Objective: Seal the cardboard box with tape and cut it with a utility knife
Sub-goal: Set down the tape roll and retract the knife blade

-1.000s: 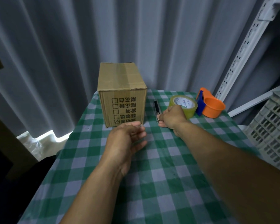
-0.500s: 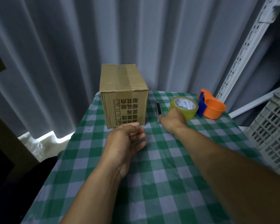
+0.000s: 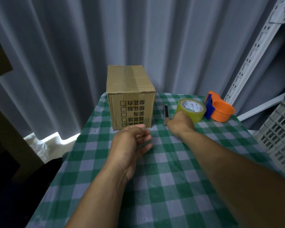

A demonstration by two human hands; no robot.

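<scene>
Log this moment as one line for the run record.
right hand: at yellow tape roll, beside black utility knife | left hand: empty, before brown cardboard box | cut: pending

You see matt brown cardboard box (image 3: 130, 89), glossy strip down its top. Tape roll (image 3: 191, 109): shiny yellowish film, paper core. Dispenser (image 3: 219, 111): smooth orange, blue plastic. Tablecloth (image 3: 171, 170): matt checked cloth. Crate (image 3: 280, 135): grey plastic.

Dim, bluish indoor light; the brightest spot is a glare patch low on the curtain (image 3: 44, 137) at left. Wide-angle bending curves the rack (image 3: 253, 51) and frame edges, and the left corners fall near black.
</scene>
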